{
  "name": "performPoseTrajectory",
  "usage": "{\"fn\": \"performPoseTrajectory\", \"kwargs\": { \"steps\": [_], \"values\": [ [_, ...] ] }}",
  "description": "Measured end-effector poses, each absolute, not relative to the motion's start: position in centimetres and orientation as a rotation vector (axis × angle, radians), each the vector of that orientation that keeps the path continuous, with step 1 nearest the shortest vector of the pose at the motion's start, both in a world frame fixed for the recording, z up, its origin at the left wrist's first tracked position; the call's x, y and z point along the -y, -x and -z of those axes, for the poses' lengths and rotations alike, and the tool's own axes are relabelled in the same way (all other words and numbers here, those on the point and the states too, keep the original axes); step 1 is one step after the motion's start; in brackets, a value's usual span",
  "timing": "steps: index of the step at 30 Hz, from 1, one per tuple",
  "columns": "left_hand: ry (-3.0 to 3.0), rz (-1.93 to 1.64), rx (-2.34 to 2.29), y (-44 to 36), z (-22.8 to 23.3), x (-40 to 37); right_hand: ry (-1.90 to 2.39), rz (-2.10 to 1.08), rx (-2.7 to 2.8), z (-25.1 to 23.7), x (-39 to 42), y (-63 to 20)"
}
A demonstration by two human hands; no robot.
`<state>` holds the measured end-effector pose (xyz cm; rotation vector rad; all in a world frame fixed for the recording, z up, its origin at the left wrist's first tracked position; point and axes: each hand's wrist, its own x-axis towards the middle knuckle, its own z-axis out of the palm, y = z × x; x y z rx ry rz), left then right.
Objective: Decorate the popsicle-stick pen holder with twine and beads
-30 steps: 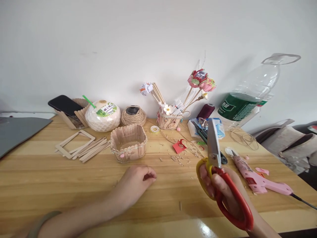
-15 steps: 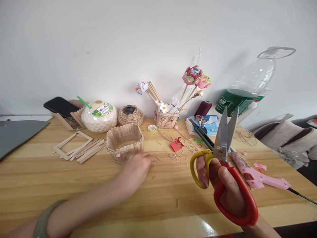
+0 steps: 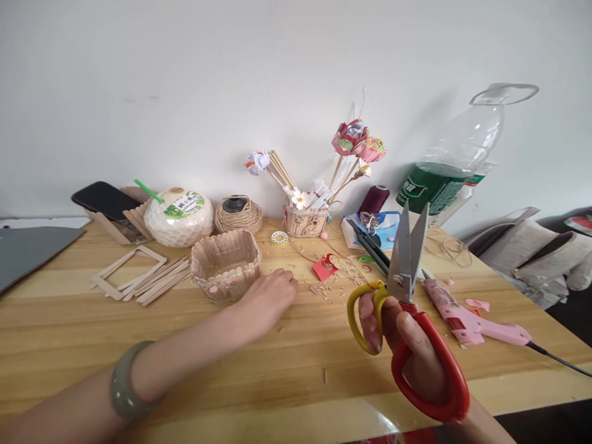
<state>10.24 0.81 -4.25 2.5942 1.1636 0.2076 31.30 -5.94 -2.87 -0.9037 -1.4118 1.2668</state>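
Note:
My right hand (image 3: pixel 419 357) grips a pair of scissors (image 3: pixel 407 259) by their yellow and red handles, the blades upright and slightly parted. My left hand (image 3: pixel 272 296) rests low over the table with its fingers curled down and together; anything under the fingertips is hidden. Just left of it stands a small basket (image 3: pixel 226 277) built of wooden sticks, with a pink heart on its front. Small wooden scraps (image 3: pixel 324 291) and a red piece of paper (image 3: pixel 325 267) lie right of my left hand's fingers.
A pink glue gun (image 3: pixel 467 317) with a black cord lies at right. Craft sticks (image 3: pixel 161 280), a white coconut (image 3: pixel 179 217) and a twine ball (image 3: pixel 238 216) sit at left. Behind are a pot of paper flowers (image 3: pixel 305 222) and a large bottle (image 3: pixel 435 185).
My left hand has moved right and slightly away from me, off the basket's front corner towards the scraps. The scissors stay in my right hand, blades still parted. The view has shifted a little.

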Motion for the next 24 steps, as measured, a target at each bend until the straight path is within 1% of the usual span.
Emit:
{"fn": "performPoseTrajectory", "kwargs": {
  "steps": [5,9,15,20,24],
  "values": [
    [-2.332,-0.350,-1.185,-10.1,4.3,-1.3,0.916,-1.262,1.429,2.8,5.8,-30.8],
    [-2.008,-0.460,-1.156,-10.4,3.5,-1.3,0.935,-1.262,1.433,2.8,5.6,-30.5],
    [-1.573,-0.633,-1.109,-10.4,1.7,-0.5,1.127,-1.282,1.440,2.7,5.8,-29.7],
    [-1.120,-0.763,-0.951,-9.9,0.7,0.3,1.236,-1.355,1.475,2.9,6.0,-29.3],
    [-1.039,-0.777,-0.911,-9.6,-0.2,0.6,1.263,-1.433,1.510,2.6,6.1,-29.4]
  ]
}}
